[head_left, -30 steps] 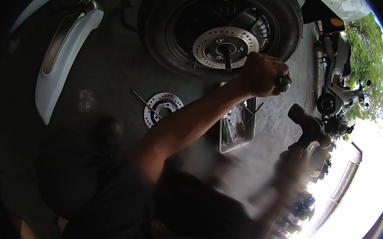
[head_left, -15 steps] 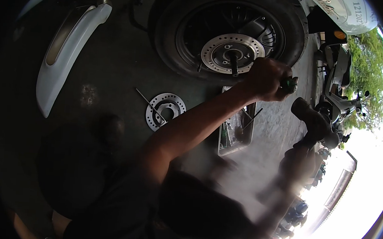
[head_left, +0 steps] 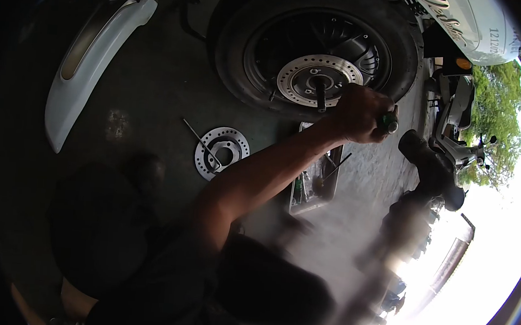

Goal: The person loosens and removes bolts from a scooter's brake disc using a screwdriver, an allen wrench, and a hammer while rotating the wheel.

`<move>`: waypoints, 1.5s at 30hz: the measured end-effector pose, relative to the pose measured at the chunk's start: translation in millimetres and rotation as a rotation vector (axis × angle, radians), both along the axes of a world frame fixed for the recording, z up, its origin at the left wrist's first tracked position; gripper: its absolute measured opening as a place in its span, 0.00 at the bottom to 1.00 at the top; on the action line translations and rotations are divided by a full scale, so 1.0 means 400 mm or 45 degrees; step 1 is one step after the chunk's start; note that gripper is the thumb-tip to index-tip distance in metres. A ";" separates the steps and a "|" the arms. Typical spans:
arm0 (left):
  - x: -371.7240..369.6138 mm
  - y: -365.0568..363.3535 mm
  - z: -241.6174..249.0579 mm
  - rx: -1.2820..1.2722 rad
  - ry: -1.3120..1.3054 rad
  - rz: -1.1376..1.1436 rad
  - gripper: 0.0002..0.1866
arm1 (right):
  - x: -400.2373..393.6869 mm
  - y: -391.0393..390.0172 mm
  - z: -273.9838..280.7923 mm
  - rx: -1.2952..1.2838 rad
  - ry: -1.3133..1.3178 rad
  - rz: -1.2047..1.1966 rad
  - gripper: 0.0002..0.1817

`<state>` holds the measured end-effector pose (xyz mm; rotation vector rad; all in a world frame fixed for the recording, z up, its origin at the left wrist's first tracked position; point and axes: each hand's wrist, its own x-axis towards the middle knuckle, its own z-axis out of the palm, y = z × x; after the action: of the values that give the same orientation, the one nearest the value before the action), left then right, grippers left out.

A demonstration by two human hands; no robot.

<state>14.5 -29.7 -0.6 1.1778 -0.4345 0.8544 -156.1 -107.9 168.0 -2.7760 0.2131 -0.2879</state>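
Note:
My left hand (head_left: 363, 112) is closed around the green handle of what looks like a screwdriver (head_left: 388, 123), its metal end facing right. Its shaft is hidden by the fist, which lies in front of the lower right edge of a drilled brake disc (head_left: 294, 74) on a motorcycle wheel (head_left: 228, 57). A dark axle stub (head_left: 320, 97) juts from the hub. At the right, my blurred right hand (head_left: 411, 212) appears wrapped around the handle of a dark hammer (head_left: 431, 168). The hammer's face sits slightly apart from the screwdriver's end.
On the floor lies a second brake disc (head_left: 240, 138) with an L-shaped hex key (head_left: 198, 139) across it. A metal tool tray (head_left: 331, 188) is partly behind my left forearm. A pale body panel (head_left: 87, 96) lies left. Parked scooters (head_left: 457, 110) stand at the right.
The whole view has shifted slightly, with the wheel lower and further right. The screwdriver's end has tilted a little lower in my left fist. Both grips look unchanged.

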 end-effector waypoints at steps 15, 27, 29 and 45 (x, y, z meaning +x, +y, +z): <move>0.001 0.002 -0.002 -0.073 0.079 0.104 0.07 | 0.031 0.036 0.150 1.047 -0.346 1.013 0.11; -0.048 -0.045 0.021 -0.102 0.148 -0.098 0.05 | -0.080 -0.012 0.044 -0.232 0.101 -0.351 0.09; -0.050 -0.036 0.031 -0.082 0.142 -0.064 0.05 | -0.074 0.042 0.038 -0.004 -0.007 -0.448 0.10; -0.309 -0.055 -0.157 1.049 0.247 -0.896 0.09 | -0.538 -0.192 -0.685 0.347 0.487 -0.630 0.20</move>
<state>-109.0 -51.8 -63.5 1.6732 -1.0178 -0.0914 -371.2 -184.6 -106.1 -2.4447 0.9609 0.1534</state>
